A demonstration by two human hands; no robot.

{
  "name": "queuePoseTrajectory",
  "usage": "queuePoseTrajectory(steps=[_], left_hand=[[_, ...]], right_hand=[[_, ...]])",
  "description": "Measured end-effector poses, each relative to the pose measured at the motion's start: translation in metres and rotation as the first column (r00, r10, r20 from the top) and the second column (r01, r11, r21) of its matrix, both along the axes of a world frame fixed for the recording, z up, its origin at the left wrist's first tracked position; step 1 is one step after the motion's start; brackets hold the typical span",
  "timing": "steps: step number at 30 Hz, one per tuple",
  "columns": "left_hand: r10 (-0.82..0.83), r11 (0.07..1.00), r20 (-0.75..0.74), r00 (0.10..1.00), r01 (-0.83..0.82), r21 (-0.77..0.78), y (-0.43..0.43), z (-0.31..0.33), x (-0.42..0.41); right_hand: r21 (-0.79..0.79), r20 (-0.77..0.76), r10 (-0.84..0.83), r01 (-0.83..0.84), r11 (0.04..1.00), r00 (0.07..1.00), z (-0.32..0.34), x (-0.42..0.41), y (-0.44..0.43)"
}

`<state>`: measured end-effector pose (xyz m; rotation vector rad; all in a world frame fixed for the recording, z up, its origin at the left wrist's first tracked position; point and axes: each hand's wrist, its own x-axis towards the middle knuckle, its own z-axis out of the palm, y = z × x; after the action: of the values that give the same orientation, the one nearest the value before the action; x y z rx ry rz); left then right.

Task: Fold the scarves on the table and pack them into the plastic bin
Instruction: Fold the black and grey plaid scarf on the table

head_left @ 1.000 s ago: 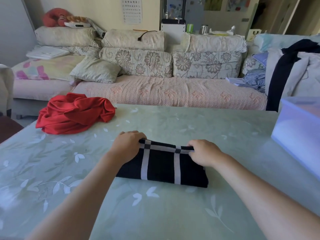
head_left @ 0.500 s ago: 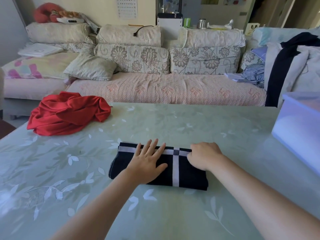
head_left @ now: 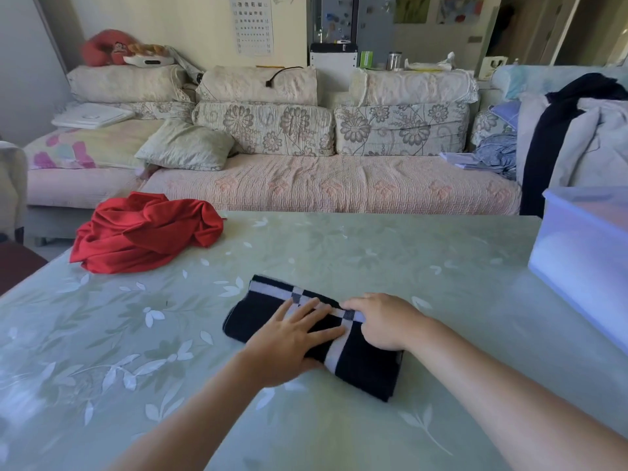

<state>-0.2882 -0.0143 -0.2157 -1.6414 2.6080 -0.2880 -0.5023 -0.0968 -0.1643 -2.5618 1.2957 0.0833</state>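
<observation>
A folded black scarf with white stripes [head_left: 253,319] lies on the green table [head_left: 339,253], slanting from upper left to lower right. My left hand [head_left: 292,338] lies flat on its middle with straight fingers. My right hand [head_left: 382,322] rests on the scarf's far right part with its fingers curled over the far edge. A crumpled red scarf [head_left: 142,232] sits at the table's far left. The translucent plastic bin [head_left: 584,246] stands at the right edge of the table.
A long sofa with floral cushions [head_left: 333,185] runs behind the table's far edge. Clothes are piled on a chair [head_left: 577,137] behind the bin. A dark stool corner [head_left: 17,263] shows at the left.
My left hand let go of the scarf's far edge and now lies flat on it. The scarf has turned, its right end swinging toward me. The view shifted slightly.
</observation>
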Motion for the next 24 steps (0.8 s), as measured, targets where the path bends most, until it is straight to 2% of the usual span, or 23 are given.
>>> queuePoseTrajectory(steps=[2, 4, 6, 8, 9, 11, 12, 13, 14, 16, 19, 22, 24], left_hand=[[0.044, 0.998, 0.055, 0.997, -0.042, -0.053, -0.002, 0.009, 0.016], [0.179, 0.984, 0.031, 0.983, -0.178, -0.023, 0.000, 0.017, 0.034], [0.334, 0.940, -0.032, 0.942, -0.330, 0.088, 0.005, 0.026, 0.048], [0.369, 0.929, -0.172, 0.913, -0.358, 0.090, 0.007, 0.030, 0.049], [0.342, 0.939, -0.254, 0.905, -0.336, 0.068, 0.008, 0.029, 0.045], [0.274, 0.959, -0.362, 0.891, -0.279, 0.041, 0.010, 0.021, 0.034], [0.258, 0.965, -0.363, 0.896, -0.255, 0.058, 0.013, 0.015, 0.027], [0.259, 0.966, -0.327, 0.909, -0.242, 0.091, 0.016, 0.009, 0.021], [0.261, 0.964, -0.285, 0.922, -0.236, 0.120, 0.020, 0.002, 0.016], [0.288, 0.953, -0.252, 0.924, -0.251, 0.169, 0.025, -0.005, 0.014], [0.372, 0.913, -0.310, 0.875, -0.285, 0.293, 0.029, -0.005, 0.021], [0.445, 0.873, -0.348, 0.825, -0.313, 0.375, 0.032, -0.004, 0.027], [0.437, 0.877, -0.299, 0.848, -0.328, 0.352, 0.036, -0.005, 0.027]], right_hand=[[0.066, 0.050, -0.039, 0.035, 0.997, 0.998, 0.004, 0.000, 0.005], [0.158, 0.100, -0.011, -0.005, 0.987, 0.995, 0.006, 0.001, 0.015], [0.242, 0.123, 0.066, -0.094, 0.966, 0.990, 0.010, 0.006, 0.028], [0.276, 0.161, 0.102, -0.144, 0.950, 0.982, 0.010, 0.011, 0.038], [0.228, 0.180, 0.112, -0.152, 0.962, 0.977, 0.009, 0.015, 0.041], [-0.050, 0.154, 0.177, -0.171, 0.984, 0.972, 0.001, 0.020, 0.039], [-0.212, 0.145, 0.236, -0.203, 0.956, 0.961, -0.006, 0.022, 0.037], [-0.305, 0.153, 0.285, -0.229, 0.925, 0.946, -0.013, 0.025, 0.037], [-0.331, 0.176, 0.311, -0.242, 0.912, 0.934, -0.020, 0.028, 0.038], [-0.249, 0.188, 0.300, -0.250, 0.936, 0.935, -0.031, 0.033, 0.042], [-0.059, 0.024, 0.237, -0.236, 0.970, 0.971, -0.044, 0.032, 0.042], [-0.069, -0.087, 0.250, -0.256, 0.964, 0.964, -0.042, 0.027, 0.033], [-0.086, -0.110, 0.256, -0.265, 0.960, 0.960, -0.038, 0.026, 0.027]])
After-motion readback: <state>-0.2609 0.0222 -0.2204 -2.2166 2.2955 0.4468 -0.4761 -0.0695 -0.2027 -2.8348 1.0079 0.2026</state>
